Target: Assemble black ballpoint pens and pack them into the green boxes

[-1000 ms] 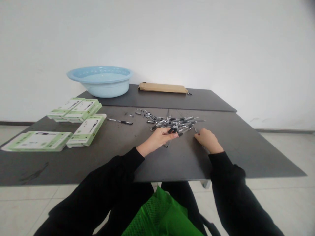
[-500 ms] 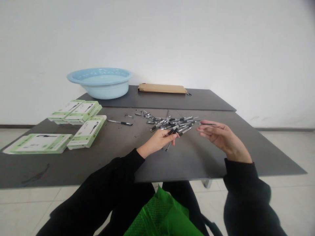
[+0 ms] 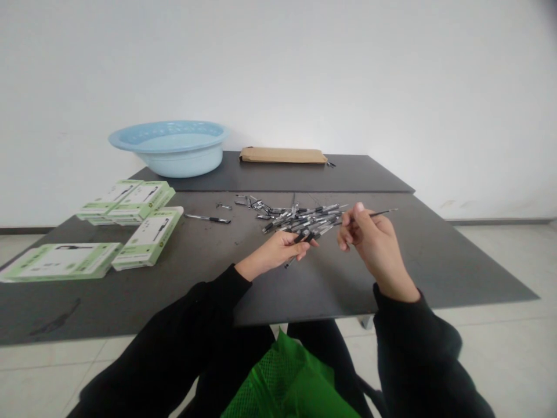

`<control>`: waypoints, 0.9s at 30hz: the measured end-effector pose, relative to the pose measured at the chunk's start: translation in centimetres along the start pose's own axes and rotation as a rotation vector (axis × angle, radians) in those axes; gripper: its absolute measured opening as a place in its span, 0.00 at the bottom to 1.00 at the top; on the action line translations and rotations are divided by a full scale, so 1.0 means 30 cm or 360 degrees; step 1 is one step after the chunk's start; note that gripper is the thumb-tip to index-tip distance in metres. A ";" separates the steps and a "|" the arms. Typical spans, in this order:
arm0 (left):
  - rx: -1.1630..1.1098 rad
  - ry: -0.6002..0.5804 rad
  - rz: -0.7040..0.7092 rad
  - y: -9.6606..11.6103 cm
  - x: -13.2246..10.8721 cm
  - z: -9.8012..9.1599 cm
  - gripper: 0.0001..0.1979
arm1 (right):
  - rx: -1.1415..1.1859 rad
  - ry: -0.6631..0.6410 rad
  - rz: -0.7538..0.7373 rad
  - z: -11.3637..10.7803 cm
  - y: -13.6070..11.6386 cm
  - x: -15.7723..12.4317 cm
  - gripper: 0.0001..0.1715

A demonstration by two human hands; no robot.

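My left hand (image 3: pixel 285 249) is closed round a few clear-barrelled pens (image 3: pixel 310 236) with black grips, and a dark tip sticks out below the fingers. To its right, my right hand (image 3: pixel 365 235) pinches a thin dark pen refill (image 3: pixel 385 212), its far end pointing right. Just beyond both hands lies a loose pile of pens (image 3: pixel 300 217) and clear and black pen parts, crossing one another. One single pen (image 3: pixel 208 218) rests apart on the left. What the curled right fingers cover is hidden.
Green and white pen boxes, among them a near box (image 3: pixel 150 238) and a flat one (image 3: pixel 65 261), lie on the left of the dark table (image 3: pixel 435 261). A light blue basin (image 3: pixel 187 165) and a brown cardboard package (image 3: pixel 282 155) stand at the back.
My right hand has moved left and turned, and the refill in it now slants up to the right. My left hand keeps its hold on the pens. The view has shifted slightly.
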State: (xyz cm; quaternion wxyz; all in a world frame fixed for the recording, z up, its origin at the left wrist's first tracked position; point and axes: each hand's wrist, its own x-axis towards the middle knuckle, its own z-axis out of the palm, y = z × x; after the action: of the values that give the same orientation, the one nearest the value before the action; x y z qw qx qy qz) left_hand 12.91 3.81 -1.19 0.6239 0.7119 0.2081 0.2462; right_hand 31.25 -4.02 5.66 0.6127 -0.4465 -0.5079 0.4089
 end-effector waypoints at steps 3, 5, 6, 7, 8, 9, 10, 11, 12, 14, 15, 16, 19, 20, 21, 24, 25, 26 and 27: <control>0.0004 -0.0013 -0.0017 0.000 0.000 -0.001 0.21 | -0.0050 -0.0015 0.0003 -0.009 -0.002 -0.002 0.24; 0.0003 -0.0025 -0.0030 0.002 -0.001 -0.002 0.21 | -0.0089 0.0008 -0.0020 -0.014 -0.002 -0.003 0.25; 0.0001 -0.0031 -0.0031 0.003 -0.002 -0.002 0.21 | -0.0106 0.0031 -0.0037 -0.016 -0.001 -0.004 0.25; -0.0002 -0.0039 -0.0032 0.005 -0.003 -0.003 0.21 | -0.0117 0.0060 -0.0057 -0.018 -0.001 -0.004 0.25; -0.0003 -0.0049 -0.0032 0.006 -0.004 -0.002 0.21 | -0.0121 0.0087 -0.0072 -0.020 -0.001 -0.004 0.25; -0.0005 -0.0056 -0.0033 0.008 -0.004 -0.002 0.21 | -0.0123 0.0101 -0.0076 -0.021 -0.001 -0.004 0.25; -0.0004 -0.0064 -0.0036 0.010 -0.005 -0.001 0.21 | -0.0123 0.0101 -0.0066 -0.021 -0.001 -0.004 0.26; -0.0002 -0.0070 -0.0041 0.011 -0.006 -0.001 0.21 | -0.0122 0.0090 -0.0051 -0.020 -0.001 -0.004 0.26; 0.0003 -0.0077 -0.0044 0.012 -0.007 0.000 0.21 | -0.0119 0.0075 -0.0034 -0.020 -0.001 -0.004 0.26; 0.0017 -0.0085 -0.0046 0.013 -0.007 0.000 0.20 | -0.0103 0.0044 -0.0010 -0.018 -0.001 -0.004 0.26; 0.0024 -0.0090 -0.0049 0.012 -0.007 -0.001 0.20 | -0.0095 0.0036 -0.0005 -0.019 -0.001 -0.004 0.25; 0.0031 -0.0097 -0.0055 0.011 -0.007 -0.003 0.20 | -0.0093 0.0029 -0.0003 -0.021 -0.003 -0.003 0.25; 0.0049 -0.0136 -0.0076 0.007 -0.007 -0.006 0.20 | -0.0155 -0.0031 0.0035 -0.031 -0.012 0.003 0.25; 0.0054 -0.0157 -0.0073 0.005 -0.007 -0.006 0.20 | -0.0196 -0.0081 0.0064 -0.034 -0.016 0.006 0.26; 0.0055 -0.0183 -0.0067 0.005 -0.008 -0.005 0.20 | -0.0245 -0.0154 0.0102 -0.034 -0.019 0.010 0.26; 0.0008 -0.0239 -0.0062 0.009 -0.010 0.005 0.20 | -0.0409 -0.0485 0.0235 -0.020 -0.023 0.022 0.27; -0.0014 -0.0236 -0.0068 0.014 -0.012 0.006 0.19 | -0.0452 -0.0605 0.0263 -0.012 -0.021 0.028 0.26; -0.0035 -0.0207 -0.0073 0.020 -0.014 0.005 0.19 | -0.0480 -0.0698 0.0269 -0.005 -0.016 0.036 0.24; -0.0057 -0.0156 -0.0071 0.028 -0.017 -0.002 0.20 | -0.0494 -0.0745 0.0251 0.000 -0.009 0.045 0.22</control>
State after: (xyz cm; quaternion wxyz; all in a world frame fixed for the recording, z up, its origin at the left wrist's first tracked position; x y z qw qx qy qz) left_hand 12.45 3.42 -0.40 0.6515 0.7069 0.1886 0.2006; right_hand 31.45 -2.81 6.28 0.3694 -0.4666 -0.6558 0.4646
